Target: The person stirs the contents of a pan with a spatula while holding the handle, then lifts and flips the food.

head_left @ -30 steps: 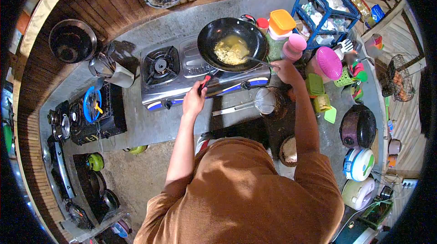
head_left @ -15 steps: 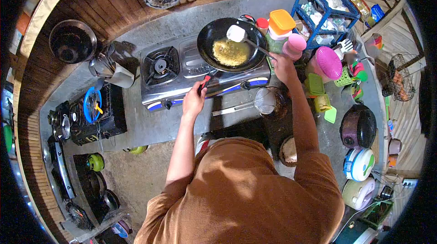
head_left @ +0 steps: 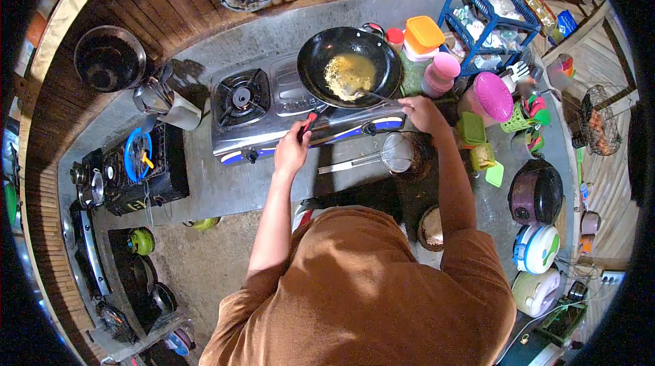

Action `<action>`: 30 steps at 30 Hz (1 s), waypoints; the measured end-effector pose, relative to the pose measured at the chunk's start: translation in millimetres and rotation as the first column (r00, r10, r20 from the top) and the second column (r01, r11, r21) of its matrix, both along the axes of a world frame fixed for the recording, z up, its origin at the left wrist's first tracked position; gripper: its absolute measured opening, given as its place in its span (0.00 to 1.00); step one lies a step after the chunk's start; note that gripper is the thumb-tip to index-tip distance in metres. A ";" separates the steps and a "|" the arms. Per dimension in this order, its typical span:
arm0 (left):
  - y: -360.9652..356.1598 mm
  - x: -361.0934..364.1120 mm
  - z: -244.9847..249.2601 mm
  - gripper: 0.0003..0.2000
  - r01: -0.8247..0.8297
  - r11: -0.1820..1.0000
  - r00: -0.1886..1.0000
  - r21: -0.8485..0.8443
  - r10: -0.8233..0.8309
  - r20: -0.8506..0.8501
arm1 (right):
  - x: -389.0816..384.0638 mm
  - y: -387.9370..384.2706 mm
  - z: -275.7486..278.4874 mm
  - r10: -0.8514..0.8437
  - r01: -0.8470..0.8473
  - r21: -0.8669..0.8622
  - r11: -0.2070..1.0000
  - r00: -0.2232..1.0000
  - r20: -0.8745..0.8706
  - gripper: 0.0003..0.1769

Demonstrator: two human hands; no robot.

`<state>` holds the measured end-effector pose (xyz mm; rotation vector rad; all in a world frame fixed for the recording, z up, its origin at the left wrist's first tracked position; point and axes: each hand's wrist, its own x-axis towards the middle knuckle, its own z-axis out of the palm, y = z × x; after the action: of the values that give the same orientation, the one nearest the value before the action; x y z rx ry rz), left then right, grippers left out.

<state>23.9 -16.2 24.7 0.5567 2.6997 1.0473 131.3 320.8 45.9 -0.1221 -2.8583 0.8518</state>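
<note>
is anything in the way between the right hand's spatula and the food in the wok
Nothing visible. The right hand holds the spatula, whose blade end reaches into the wok at the edge of the yellow food. The lidded jars stand beside the wok, not across that path. The left hand grips the wok handle.

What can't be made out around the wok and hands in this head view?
Flame under the wok: hidden by the pan itself, head view.
Spatula blade: too small and dark against the food.
Left hand on the wok handle: finger wrap hidden under the hand's back.
Right hand fingertips: curled out of sight.
Blue rack contents: too small, warped near the edge.
</note>
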 end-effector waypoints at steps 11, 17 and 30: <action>-0.3 -1.3 1.7 0.16 0.020 0.999 0.999 -0.035 -0.019 0.028 | -19.4 -5.2 2.0 -0.239 0.238 -0.028 0.971 0.967 -0.083 0.16; -0.6 -1.8 -0.7 0.16 0.015 0.999 1.000 -0.031 -0.014 0.019 | -40.9 16.5 -16.8 -0.277 0.322 0.322 0.890 0.944 -0.178 0.15; -0.4 -0.2 0.0 0.16 0.012 1.000 1.000 -0.019 -0.012 -0.010 | -40.7 0.9 -19.1 -0.134 0.152 -0.277 0.949 0.988 0.082 0.16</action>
<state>23.7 -16.6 24.7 0.5754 2.7090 1.0171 90.6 321.7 26.8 -0.3911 -2.7227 1.2397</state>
